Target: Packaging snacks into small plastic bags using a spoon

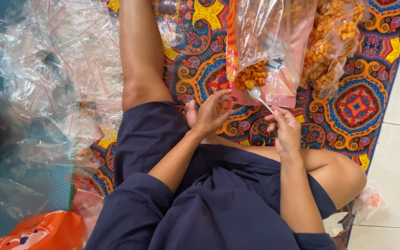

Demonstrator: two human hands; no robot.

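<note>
Holding spoon: right hand (285,132) pinches the metal spoon (257,95), bowl at the bag mouth.
Left hand (211,113): fingers curled at a small clear bag; contents unclear.
Large bag (274,46): orange snack pieces (251,76).
Pile (56,60): clear bags on floor.

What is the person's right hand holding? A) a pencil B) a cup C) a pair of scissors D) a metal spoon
D: the right hand grips the handle of a metal spoon, whose bowl reaches into the open plastic bag of orange snack pieces.
</note>
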